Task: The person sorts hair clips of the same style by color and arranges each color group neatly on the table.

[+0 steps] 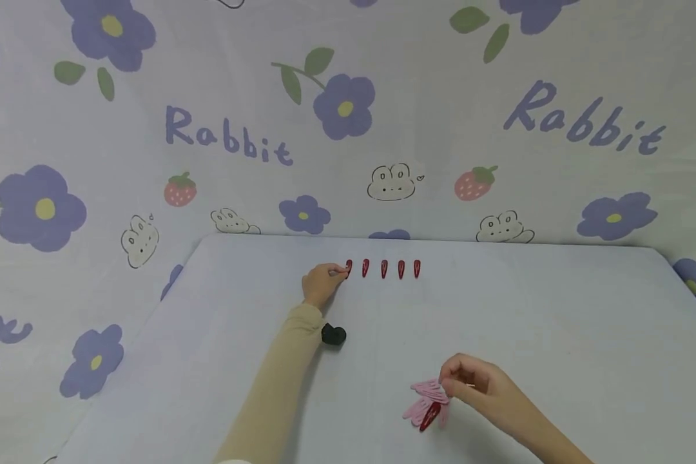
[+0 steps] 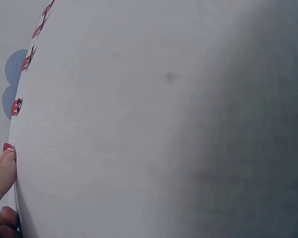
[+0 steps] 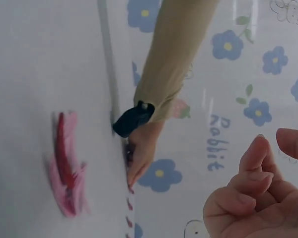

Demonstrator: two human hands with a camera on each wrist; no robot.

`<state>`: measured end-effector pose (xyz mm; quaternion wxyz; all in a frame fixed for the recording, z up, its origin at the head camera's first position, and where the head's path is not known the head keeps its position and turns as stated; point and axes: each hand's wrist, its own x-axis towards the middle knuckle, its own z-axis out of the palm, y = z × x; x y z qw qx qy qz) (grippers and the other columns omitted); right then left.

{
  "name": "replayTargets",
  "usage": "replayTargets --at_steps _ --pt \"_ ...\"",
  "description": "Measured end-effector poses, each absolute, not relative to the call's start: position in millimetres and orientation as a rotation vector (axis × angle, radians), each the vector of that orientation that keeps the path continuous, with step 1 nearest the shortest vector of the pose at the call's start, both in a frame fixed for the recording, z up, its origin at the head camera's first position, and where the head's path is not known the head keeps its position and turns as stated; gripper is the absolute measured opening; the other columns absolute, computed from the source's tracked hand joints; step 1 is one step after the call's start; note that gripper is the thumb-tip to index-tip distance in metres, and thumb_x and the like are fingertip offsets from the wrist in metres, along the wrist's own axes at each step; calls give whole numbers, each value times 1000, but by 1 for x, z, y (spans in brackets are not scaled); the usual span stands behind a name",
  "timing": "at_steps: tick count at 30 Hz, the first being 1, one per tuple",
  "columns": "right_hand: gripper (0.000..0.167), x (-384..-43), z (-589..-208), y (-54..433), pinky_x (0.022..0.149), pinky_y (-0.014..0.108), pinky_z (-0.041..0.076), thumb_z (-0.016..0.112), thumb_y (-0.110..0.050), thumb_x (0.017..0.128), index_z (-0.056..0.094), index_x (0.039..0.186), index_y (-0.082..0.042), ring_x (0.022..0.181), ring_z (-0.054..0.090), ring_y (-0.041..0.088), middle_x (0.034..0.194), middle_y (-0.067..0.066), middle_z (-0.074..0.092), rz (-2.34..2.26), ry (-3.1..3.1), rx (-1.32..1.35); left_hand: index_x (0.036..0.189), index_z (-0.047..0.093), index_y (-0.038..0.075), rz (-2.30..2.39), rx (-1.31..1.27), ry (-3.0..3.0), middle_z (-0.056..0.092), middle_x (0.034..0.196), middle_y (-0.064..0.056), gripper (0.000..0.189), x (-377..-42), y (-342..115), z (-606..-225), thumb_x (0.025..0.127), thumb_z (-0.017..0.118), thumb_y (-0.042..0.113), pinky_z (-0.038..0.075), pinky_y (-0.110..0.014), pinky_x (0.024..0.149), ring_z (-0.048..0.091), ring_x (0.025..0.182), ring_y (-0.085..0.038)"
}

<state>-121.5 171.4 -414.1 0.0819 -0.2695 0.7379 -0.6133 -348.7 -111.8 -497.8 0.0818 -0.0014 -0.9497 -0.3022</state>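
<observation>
Red clips line the far edge of the surface | our left hand pinches the leftmost clip | our right hand, loosely curled, holding nothing, hovers by pink clips toward the near edge | we judge all light, stiff, slippery: grip long sides

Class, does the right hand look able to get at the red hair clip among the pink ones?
Probably yes: the right hand seems empty and is close by, and the red hair clip lies largely uncovered among the pink hair clips.
</observation>
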Motion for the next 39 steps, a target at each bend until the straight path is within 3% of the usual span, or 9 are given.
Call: replayTargets --at_steps 5,11,16,27,39 --pt "9 -114 -441 167 45 24 33 59 -4 85 57 87 -13 57 38 6 69 -7 48 -1673 2407 -836 88 72 19 -891 1 -2831 65 100 1 15 -348 -110 -498 79 67 30 34 -40 74 58 91 -21" --pt "15 -112 -458 159 53 23 38 69 -8 78 56 84 -15 64 44 10 74 -13 49 -1422 2677 -982 87 73 19 -888 11 -2820 66 98 1 15 -349 -108 -497 78 68 30 35 -40 73 58 89 -21" --pt "21 -115 -469 157 62 26 41 75 -14 71 57 82 -17 73 44 8 78 -15 49 -1076 3024 -952 87 73 19 -868 2 -2810 65 99 0 16 -351 -111 -496 78 68 31 35 -40 73 58 90 -22" --pt "22 -109 -478 153 61 27 41 75 -11 69 55 77 -18 72 44 7 73 -15 44 -922 2996 -687 88 73 18 -904 51 -2842 65 100 0 15 -343 -107 -496 79 68 29 33 -41 75 57 91 -22" --pt "23 -107 -467 155 57 23 40 67 2 73 53 74 -16 65 45 4 71 -12 49 -1349 2704 -790 89 72 19 -888 37 -2828 65 101 0 16 -346 -107 -497 79 68 31 34 -40 74 58 91 -21"
